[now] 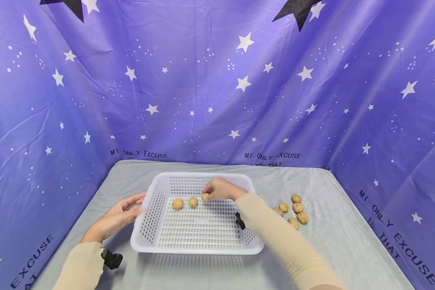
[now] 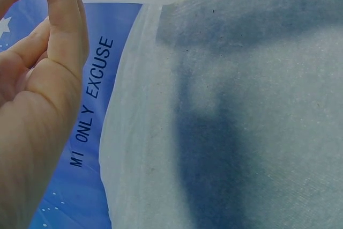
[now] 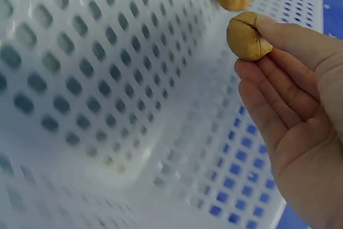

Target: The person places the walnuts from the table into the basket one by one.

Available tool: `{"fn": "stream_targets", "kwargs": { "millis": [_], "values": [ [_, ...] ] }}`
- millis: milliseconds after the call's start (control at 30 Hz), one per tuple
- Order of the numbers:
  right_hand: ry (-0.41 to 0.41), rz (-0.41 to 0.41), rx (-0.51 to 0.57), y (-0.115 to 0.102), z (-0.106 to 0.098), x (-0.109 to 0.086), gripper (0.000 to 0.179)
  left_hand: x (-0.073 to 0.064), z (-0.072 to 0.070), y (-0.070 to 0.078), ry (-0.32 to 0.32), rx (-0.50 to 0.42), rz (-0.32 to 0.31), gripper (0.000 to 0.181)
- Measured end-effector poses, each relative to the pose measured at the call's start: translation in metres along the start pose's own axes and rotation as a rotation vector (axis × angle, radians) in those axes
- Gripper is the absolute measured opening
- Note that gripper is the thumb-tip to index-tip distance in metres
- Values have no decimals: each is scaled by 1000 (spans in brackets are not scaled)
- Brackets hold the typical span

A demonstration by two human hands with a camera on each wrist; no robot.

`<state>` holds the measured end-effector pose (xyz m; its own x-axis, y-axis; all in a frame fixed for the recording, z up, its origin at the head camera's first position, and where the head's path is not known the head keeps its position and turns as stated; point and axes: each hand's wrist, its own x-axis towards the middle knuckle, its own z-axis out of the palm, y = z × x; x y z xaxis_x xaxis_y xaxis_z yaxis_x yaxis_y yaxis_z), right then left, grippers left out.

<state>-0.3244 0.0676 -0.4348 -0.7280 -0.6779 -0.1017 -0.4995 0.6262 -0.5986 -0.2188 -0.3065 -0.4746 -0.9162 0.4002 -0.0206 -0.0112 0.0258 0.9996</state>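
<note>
Your right hand (image 1: 222,189) pinches one walnut (image 1: 205,197) between thumb and curled fingertips, inside the white perforated plastic basket (image 1: 199,251) toward its far side; cannot tell whether the nut touches the floor. Two loose walnuts (image 1: 193,201) lie in there, in a rough row left of your pinch. Your left hand (image 1: 116,215), fingers loosely extended and holding nothing, has its tips at the basket's left rim, while a walnut cluster (image 1: 297,208) sits on the grey cloth (image 1: 188,274) to the right, partly behind your sleeve (image 1: 275,229).
</note>
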Motion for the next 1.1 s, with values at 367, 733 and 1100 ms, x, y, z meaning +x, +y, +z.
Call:
{"fn": "stream_targets", "kwargs": {
  "millis": [367, 733, 1100],
  "values": [
    [15, 72, 42, 1, 23, 5, 33, 1, 0, -3, -13, 6, 13, 60],
    [25, 87, 38, 4, 23, 4, 39, 0, 1, -3, 13, -9, -17, 62],
    [19, 86, 19, -11, -8, 1, 41, 0, 0, -2, 27, -2, -24, 62]
  ]
}}
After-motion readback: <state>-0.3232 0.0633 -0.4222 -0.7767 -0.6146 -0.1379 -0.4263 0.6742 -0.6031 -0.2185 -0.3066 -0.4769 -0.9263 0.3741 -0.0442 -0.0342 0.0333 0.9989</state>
